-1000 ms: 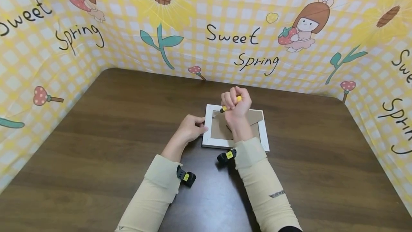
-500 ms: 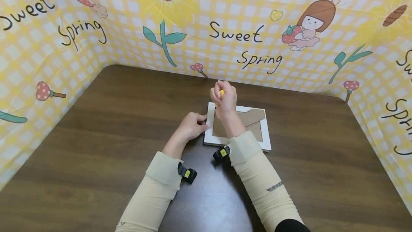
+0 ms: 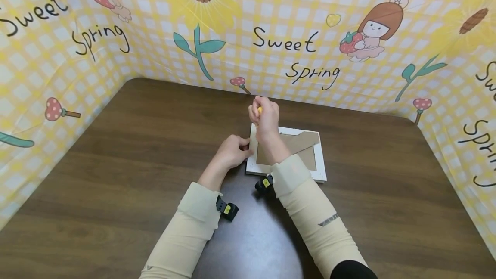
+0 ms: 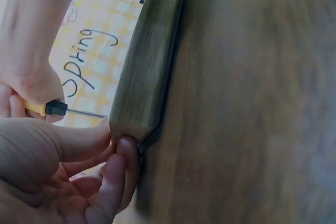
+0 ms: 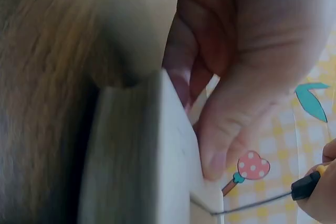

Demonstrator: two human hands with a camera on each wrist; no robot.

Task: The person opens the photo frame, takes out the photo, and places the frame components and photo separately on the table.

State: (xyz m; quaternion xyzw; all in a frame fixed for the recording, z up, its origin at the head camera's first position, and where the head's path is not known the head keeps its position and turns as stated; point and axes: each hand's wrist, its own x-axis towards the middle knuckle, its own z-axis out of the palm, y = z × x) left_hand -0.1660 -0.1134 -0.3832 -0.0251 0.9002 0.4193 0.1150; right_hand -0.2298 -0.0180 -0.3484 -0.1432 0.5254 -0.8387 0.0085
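A white picture frame (image 3: pixel 320 158) lies back up on the table, its brown backing board (image 3: pixel 306 158) showing a slanted flap. My left hand (image 3: pixel 231 152) pinches the frame's left side; in the left wrist view, thumb and fingers (image 4: pixel 126 166) grip the frame's edge (image 4: pixel 144 56). My right hand (image 3: pixel 268 119) is fisted round a screwdriver (image 3: pixel 260 110) with a yellow handle and black collar. In the right wrist view, the screwdriver's thin metal shaft (image 5: pixel 257 204) reaches the frame's inner edge by the left thumb (image 5: pixel 215 156). Its tip is too blurred to make out.
The brown wooden table (image 3: pixel 128 162) extends on both sides of the frame. A yellow checked cloth (image 3: pixel 217 55) with printed flowers and lettering rises behind the table and along its sides. Each wrist wears a small black camera (image 3: pixel 230 211).
My right hand has moved left with the screwdriver, over the frame's left part, uncovering more backing board. The left hand keeps its hold on the frame. The head view has shifted slightly.
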